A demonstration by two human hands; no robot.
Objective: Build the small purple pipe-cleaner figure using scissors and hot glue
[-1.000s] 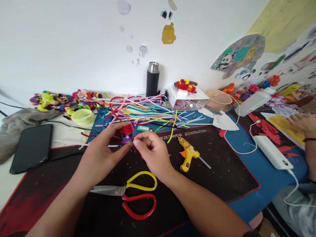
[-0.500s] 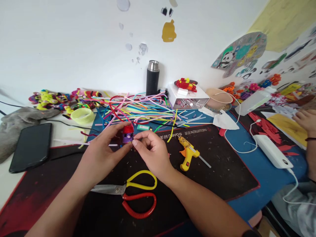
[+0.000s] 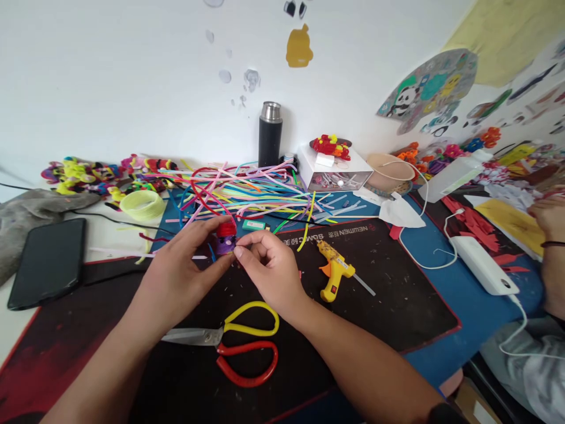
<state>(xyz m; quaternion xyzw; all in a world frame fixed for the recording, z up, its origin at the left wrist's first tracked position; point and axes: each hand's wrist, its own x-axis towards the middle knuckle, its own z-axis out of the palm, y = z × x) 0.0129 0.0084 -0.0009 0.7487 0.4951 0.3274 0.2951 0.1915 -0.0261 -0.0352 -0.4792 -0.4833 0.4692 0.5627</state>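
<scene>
A small purple and red pipe-cleaner figure (image 3: 226, 242) with dark eyes is held above the black mat. My left hand (image 3: 188, 262) grips it from the left, fingers behind the red top and thumb at the purple base. At its right edge, my right hand (image 3: 270, 268) is closed in a pinch of thumb and index finger. Whether a small piece sits inside that pinch is hidden. Below the hands lie scissors (image 3: 220, 337) with one yellow and one red handle, blades toward my left forearm. To the right a yellow glue gun (image 3: 336, 271) rests on its side with a glue stick protruding.
Many coloured pipe cleaners (image 3: 247, 191) are heaped behind my hands. A black thermos (image 3: 270, 135) and a white box (image 3: 335, 171) stand by the wall. A phone (image 3: 48, 262) lies left; a white power bank (image 3: 485, 265) with cables lies right, near another person's arm (image 3: 554, 259).
The view has shifted slightly, so everything sits a little higher and further left. Both hands keep nearly the same hold on the figure.
</scene>
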